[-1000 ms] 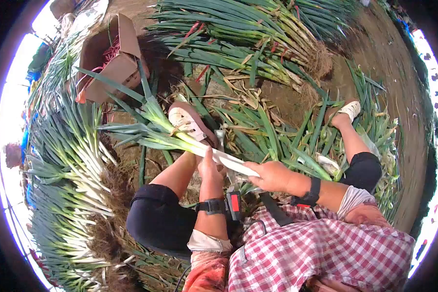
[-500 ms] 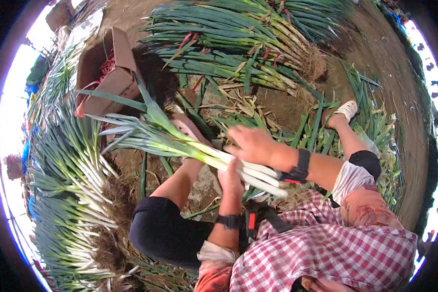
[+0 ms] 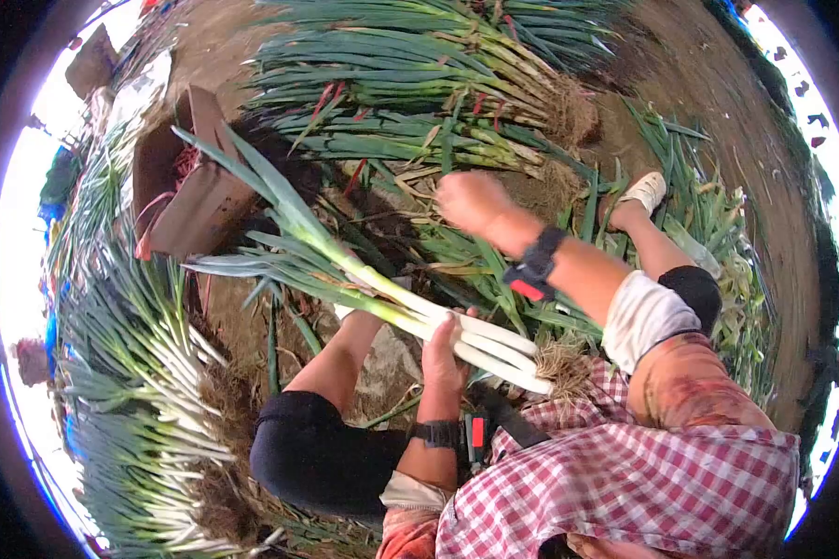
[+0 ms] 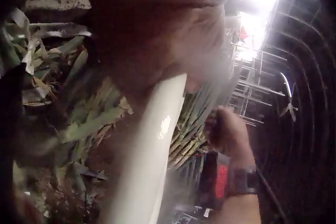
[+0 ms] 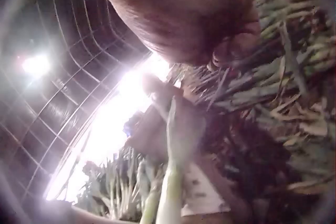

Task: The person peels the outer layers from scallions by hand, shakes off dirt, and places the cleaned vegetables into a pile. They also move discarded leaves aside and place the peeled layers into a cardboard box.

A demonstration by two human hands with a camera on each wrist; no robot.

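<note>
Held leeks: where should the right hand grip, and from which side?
Probably the white shanks, from the person's right: between the left hand and the roots they lie close together, bare and roughly straight, while the leaves at the other end fan out.

Green onions [image 3: 408, 296]: I see white stalks, green leaves, shaggy roots
Pose: slanting, leaves splayed
Place: in my left grip [image 3: 443, 356]

The head view is bright but bowed by lens distortion, with black corners, burnt-out white at 2 sides and a blurred right hand [image 3: 478, 207]. The 2 wrist views are dim and hazy, glare flaring upper right in the left one, where a white stalk [image 4: 148, 153] catches a highlight, and leftward in the right one.
</note>
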